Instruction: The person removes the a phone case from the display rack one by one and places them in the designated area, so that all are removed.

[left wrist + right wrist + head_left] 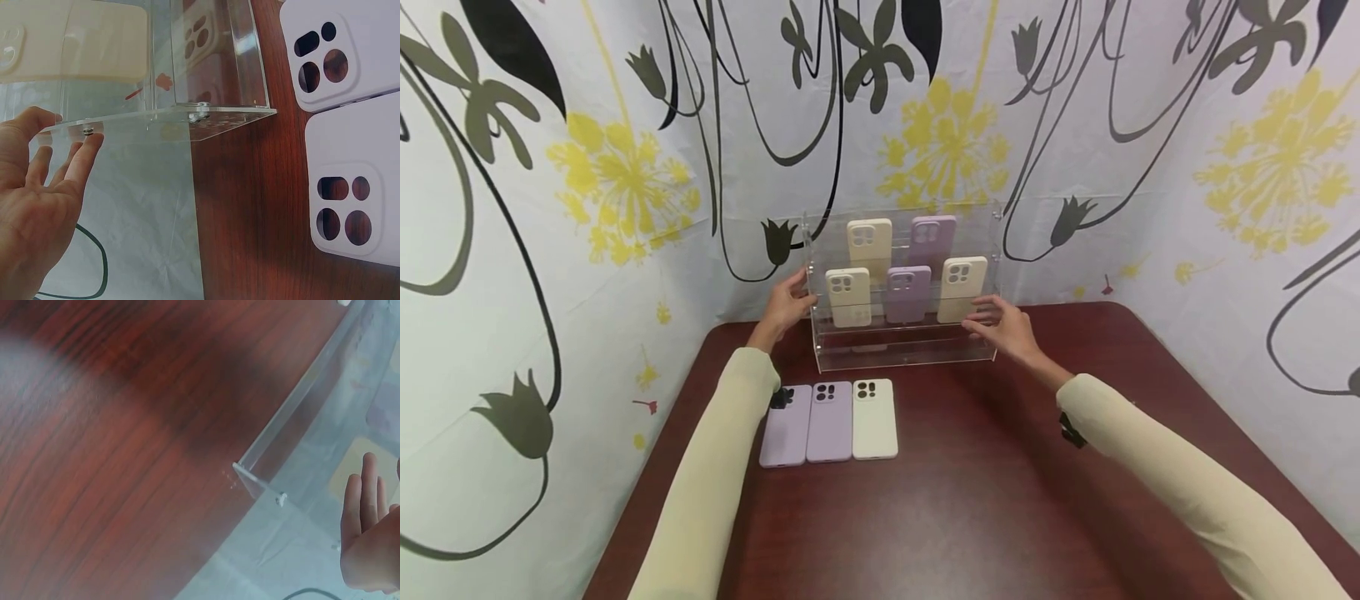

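Floral cloth (741, 179) backed the table (985, 500). Five phone cases (908, 283) stood in the acrylic rack (910, 352); three flat cases (831, 433) probably awaited racking. Left hand (784, 308) pinched the rack's side; right hand (1009, 332), fingers straight, was beside a cream case (962, 286).

The left hand (40, 209) touched a clear acrylic display stand (165, 114) at its side panel, a cream phone case (103, 47) just beyond the fingertips, while two pale lilac phone cases (384, 147) lay well apart rightward on the wood-grained tabletop (234, 231).
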